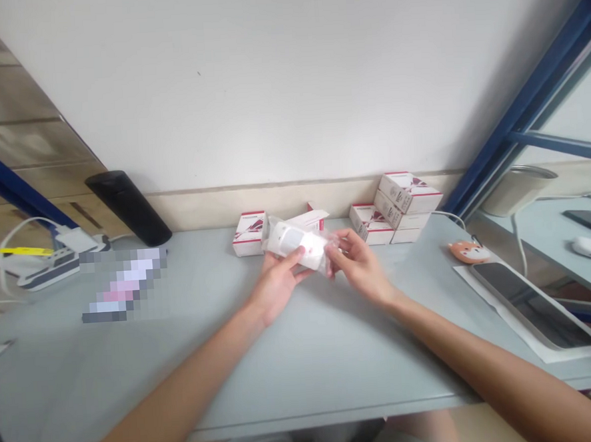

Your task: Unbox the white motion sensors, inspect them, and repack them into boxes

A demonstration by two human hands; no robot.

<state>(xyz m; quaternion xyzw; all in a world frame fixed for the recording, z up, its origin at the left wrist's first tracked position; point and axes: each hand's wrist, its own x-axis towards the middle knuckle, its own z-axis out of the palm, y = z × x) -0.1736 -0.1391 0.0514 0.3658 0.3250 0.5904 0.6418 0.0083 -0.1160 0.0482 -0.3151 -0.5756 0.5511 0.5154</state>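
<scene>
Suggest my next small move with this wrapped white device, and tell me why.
Probably peel the clear plastic bag back off the white device. Your right hand is at the bag's loose, gathered end, while your left hand steadies the device's body, and the plastic still covers it.

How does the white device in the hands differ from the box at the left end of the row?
The device is rounded and wrapped in clear plastic, while the box is square-cornered and unwrapped, with red printing. The device is held between the left hand and right hand, while the box rests on the table, untouched. Both are mostly white.
</scene>
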